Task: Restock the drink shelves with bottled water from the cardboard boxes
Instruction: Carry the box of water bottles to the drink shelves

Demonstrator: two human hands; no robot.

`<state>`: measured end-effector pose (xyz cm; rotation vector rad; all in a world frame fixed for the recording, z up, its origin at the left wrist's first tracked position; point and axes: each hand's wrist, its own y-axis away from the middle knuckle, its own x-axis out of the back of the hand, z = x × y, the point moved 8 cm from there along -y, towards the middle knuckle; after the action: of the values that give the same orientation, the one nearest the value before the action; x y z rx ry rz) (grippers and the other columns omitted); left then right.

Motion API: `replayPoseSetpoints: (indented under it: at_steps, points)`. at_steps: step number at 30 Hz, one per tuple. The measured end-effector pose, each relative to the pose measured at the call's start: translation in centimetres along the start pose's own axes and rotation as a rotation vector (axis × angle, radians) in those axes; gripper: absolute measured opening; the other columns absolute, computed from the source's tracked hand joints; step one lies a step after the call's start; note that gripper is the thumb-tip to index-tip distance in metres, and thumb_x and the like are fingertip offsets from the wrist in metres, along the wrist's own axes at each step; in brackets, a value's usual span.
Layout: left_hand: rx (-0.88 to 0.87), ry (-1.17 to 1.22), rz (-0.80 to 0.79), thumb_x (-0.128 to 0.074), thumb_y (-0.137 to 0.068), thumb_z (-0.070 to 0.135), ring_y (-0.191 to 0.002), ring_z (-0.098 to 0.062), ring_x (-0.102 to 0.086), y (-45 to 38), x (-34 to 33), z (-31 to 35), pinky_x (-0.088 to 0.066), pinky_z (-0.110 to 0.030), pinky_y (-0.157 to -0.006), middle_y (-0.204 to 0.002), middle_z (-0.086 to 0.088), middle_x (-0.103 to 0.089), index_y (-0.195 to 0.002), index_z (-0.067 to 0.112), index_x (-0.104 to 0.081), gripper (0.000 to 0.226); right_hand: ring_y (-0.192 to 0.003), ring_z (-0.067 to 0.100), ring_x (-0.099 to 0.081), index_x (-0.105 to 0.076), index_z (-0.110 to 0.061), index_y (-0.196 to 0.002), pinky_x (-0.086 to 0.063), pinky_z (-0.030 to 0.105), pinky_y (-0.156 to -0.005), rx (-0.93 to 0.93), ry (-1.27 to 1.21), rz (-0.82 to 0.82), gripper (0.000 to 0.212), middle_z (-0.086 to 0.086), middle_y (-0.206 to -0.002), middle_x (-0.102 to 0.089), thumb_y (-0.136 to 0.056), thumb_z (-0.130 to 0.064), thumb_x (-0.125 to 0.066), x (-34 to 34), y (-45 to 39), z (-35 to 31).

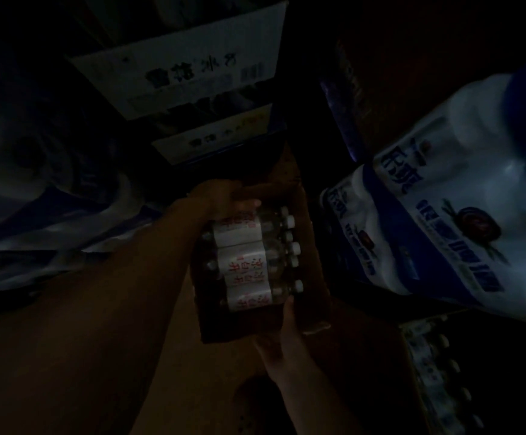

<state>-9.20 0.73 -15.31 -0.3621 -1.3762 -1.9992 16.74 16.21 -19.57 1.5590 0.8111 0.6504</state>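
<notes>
Left hand [221, 196] grip curls round top bottle [239, 229]; right hand [286, 331] grip holds box [312, 265] edge. Labels: red Chinese characters, too dim to read.

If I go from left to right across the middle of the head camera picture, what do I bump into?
Crumpled blue-and-white plastic wrap → open brown box holding the white-capped bottles → big blue-and-white wrapped pack.

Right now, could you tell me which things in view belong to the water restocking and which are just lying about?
Part of the job:
- open cardboard box
- water bottles lying inside it
- left hand at the far bottle
- right hand at the box's near edge

Just lying about:
- white printed cartons stacked behind
- blue-and-white shrink-wrapped pack on the right
- more bottles at lower right
</notes>
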Motion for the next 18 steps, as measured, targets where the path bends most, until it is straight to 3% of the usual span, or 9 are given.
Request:
replayPoseSetpoints:
  at_steps: [3,7,13,15,18]
  points:
    - [-0.021,-0.025,0.082,-0.044,-0.086,0.067,-0.106,-0.019,-0.055,0.4,0.2,0.0,-0.038,-0.027,-0.079,-0.121,-0.003,-0.06,-0.126,0.025,-0.054,0.059,-0.091,0.023,-0.063,-0.05,-0.013,-0.131,-0.057,0.027,-0.053,0.028,0.002,-0.08,0.049,0.007,-0.107,-0.063,-0.098,-0.048,-0.045,-1.6,1.1,-0.8]
    - [0.043,-0.008,0.101,-0.042,-0.084,0.071,-0.11,-0.022,-0.055,1.0,0.0,-0.9,-0.042,-0.03,-0.085,-0.124,-0.003,-0.059,-0.132,0.025,-0.051,0.067,-0.104,0.027,-0.061,-0.048,-0.026,-0.136,-0.053,0.044,-0.088,0.051,0.05,-0.14,0.05,0.009,-0.123,-0.061,-0.095,-0.054,-0.045,-2.5,2.8,-2.4]
    - [0.25,0.21,0.277,-0.037,-0.085,0.072,-0.118,-0.029,-0.053,4.6,-1.3,-5.9,-0.042,-0.035,-0.096,-0.134,-0.009,-0.054,-0.139,0.019,-0.043,0.076,-0.119,0.031,-0.053,-0.044,-0.016,-0.136,-0.046,0.037,-0.087,0.135,0.241,0.035,0.071,0.013,-0.133,-0.054,-0.082,-0.057,-0.063,-1.5,2.6,-8.8]
    - [0.293,0.273,0.357,-0.037,-0.084,0.073,-0.113,-0.03,-0.055,6.2,-2.4,-7.1,-0.044,-0.038,-0.096,-0.13,-0.011,-0.057,-0.135,0.018,-0.046,0.076,-0.114,0.029,-0.056,-0.05,-0.018,-0.13,-0.048,0.037,-0.088,0.188,0.379,0.056,0.073,0.01,-0.13,-0.057,-0.075,-0.063,-0.067,-1.7,1.9,-10.2]
    - [0.331,0.354,0.512,-0.039,-0.084,0.073,-0.11,-0.029,-0.057,9.1,-4.1,-8.9,-0.043,-0.032,-0.09,-0.126,-0.011,-0.059,-0.133,0.019,-0.048,0.074,-0.093,0.018,-0.058,-0.052,-0.021,-0.131,-0.047,0.027,-0.069,0.287,0.517,-0.003,0.064,0.003,-0.118,-0.06,-0.081,-0.06,-0.062,-2.5,2.2,-11.4]
